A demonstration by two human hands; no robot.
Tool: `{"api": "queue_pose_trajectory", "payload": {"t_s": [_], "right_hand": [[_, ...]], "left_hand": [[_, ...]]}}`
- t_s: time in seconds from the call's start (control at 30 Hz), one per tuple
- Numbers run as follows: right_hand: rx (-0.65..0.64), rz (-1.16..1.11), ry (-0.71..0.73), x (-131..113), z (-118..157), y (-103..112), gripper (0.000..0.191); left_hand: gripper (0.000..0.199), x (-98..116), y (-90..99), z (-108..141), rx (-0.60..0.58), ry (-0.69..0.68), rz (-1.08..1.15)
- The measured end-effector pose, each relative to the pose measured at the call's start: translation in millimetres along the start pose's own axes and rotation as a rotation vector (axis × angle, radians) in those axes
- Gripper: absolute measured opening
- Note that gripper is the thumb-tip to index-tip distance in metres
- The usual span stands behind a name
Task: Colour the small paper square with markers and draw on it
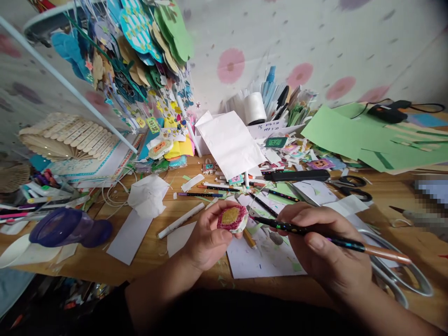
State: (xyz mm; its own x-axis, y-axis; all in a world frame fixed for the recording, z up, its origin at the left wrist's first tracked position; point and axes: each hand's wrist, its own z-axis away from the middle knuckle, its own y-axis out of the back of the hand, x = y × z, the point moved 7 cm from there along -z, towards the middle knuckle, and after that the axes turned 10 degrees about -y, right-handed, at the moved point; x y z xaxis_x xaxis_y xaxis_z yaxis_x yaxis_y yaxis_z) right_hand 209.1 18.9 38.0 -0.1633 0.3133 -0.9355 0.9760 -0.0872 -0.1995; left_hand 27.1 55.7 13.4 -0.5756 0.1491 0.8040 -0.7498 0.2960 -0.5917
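Note:
Between the thumb and fingers of my left hand (213,233) is a small craft piece (231,218), magenta with a yellow centre and a white edge. My right hand (325,242) holds a black pen (332,241) with coloured specks and a brown rear end. The pen's tip points left, close to the right edge of the piece; whether they touch I cannot tell. Below the hands lies a white sheet (259,266) with small scraps on it.
A purple cup (66,227) lies at the left beside crumpled paper (149,193). Scissors (350,186), a cable (416,275) and green paper (350,135) are on the right. Pens and paper scraps spread behind the hands. Cut-out shapes (140,32) hang at upper left.

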Motion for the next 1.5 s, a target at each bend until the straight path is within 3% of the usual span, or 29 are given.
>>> {"api": "queue_pose_trajectory", "payload": {"t_s": [0.1, 0.3, 0.57, 0.8, 1.07, 1.5], "right_hand": [[-0.083, -0.106, -0.053, 5, -1, -7, 0.013], [-0.110, -0.155, -0.105, 10, -2, -10, 0.012], [-0.017, -0.191, -0.169, 11, -9, -9, 0.012], [0.165, -0.327, -0.228, 20, -20, 11, 0.005], [0.032, -0.379, -0.306, 22, -20, -5, 0.010], [-0.016, -0.317, -0.421, 28, -16, -10, 0.017]], "left_hand": [[0.048, 0, -2.1, 1, -0.024, 0.008, -0.018], [0.049, 0, -6.7, 2, -0.067, 0.011, 0.024], [0.055, -2, -2.8, 4, -0.052, 0.037, -0.015], [0.051, 5, -4.6, 3, -0.064, 0.019, 0.056], [0.045, 8, -8.6, 2, -0.111, 0.041, 0.305], [0.044, 4, -13.2, 2, -0.219, 0.043, 0.233]]}}
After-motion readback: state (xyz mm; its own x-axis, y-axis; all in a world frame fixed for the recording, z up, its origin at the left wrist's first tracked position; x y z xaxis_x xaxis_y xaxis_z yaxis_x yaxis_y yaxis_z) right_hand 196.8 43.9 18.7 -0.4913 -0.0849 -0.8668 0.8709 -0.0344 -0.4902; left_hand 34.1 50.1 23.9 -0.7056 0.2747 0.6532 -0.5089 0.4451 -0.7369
